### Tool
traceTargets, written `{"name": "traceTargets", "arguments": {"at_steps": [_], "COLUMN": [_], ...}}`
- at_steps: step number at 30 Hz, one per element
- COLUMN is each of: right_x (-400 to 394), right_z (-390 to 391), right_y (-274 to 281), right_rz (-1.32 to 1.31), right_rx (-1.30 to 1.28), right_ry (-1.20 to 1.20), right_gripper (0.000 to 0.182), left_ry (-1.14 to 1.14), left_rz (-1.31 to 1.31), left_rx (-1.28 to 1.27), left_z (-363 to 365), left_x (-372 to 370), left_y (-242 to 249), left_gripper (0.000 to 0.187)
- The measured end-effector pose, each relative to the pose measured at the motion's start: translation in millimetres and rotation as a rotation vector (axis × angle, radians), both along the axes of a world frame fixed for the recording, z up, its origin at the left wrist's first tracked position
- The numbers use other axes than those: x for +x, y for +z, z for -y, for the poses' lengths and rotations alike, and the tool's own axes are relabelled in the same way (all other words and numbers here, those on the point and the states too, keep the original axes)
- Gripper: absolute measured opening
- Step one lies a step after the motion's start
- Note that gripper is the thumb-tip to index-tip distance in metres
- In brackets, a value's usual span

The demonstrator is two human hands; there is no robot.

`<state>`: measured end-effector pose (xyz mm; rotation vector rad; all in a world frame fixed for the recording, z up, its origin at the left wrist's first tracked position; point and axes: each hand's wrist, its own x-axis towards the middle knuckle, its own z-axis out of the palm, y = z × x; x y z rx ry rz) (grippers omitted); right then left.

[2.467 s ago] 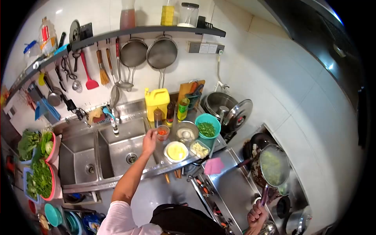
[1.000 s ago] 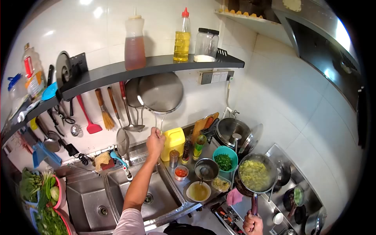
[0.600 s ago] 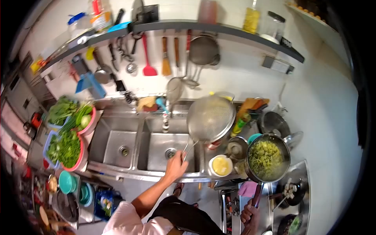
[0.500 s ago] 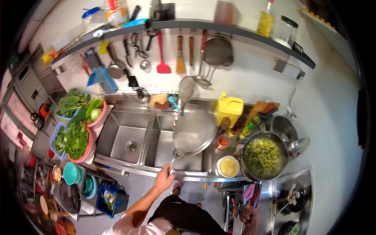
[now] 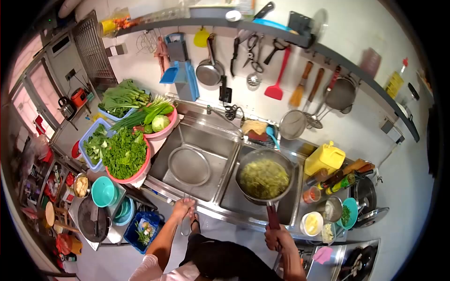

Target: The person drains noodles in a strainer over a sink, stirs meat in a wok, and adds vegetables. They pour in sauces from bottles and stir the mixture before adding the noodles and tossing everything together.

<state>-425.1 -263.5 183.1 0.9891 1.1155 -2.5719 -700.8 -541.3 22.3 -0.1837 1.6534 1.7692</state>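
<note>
My left hand [image 5: 183, 209] is closed around the long thin handle of a round mesh strainer [image 5: 189, 166], which is over the left sink basin [image 5: 213, 136]. My right hand [image 5: 280, 238] grips the dark red handle of a deep frying pan [image 5: 241, 191]. That pan is over the right sink basin [image 5: 232, 206], near its back and middle. Inside it, chopped greens [image 5: 264, 178] lie in yellowish-green liquid, a little hazy as if steaming.
Pink tubs and blue baskets of leafy greens [image 5: 125, 154] stand left of the sink. On the right are a yellow jug [image 5: 324, 158], bottles, a white bowl [image 5: 311, 224] and a teal bowl [image 5: 348, 213]. Utensils hang below the shelf [image 5: 323, 51].
The strainer has moved left, from the right basin to the left one. The pan has come left from the counter side to over the right basin. My view has shifted left.
</note>
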Motion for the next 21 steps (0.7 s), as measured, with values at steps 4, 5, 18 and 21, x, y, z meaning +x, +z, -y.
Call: {"name": "traceTargets", "arguments": {"at_steps": [4,5,18,21], "right_x": [-119.0,-144.5,-299.0,-308.9], "right_z": [28.9,36.2,61.2,60.2], "right_y": [-22.1,-29.8,-114.1,-108.7], "right_rz": [0.007,0.033,0.271,0.332], "right_rx": [0.035,0.068,1.685,1.753], "right_ry": [0.117,0.147,0.687,0.737], "right_gripper": [0.015,0.015,0.024,0.029], "left_ry": [-0.257,-0.281,-0.359,-0.346], "left_rz": [-0.007,-0.07,0.153,0.204], "left_rx": [-0.015,-0.021,0.225,0.335], "left_z": [16.8,19.9,16.6,8.7], "left_x": [-74.3,-86.8,-151.9,-152.7], "left_y": [-33.9,-48.2,-91.9,-98.9], "left_gripper": [0.014,0.018,0.019,0.021]}}
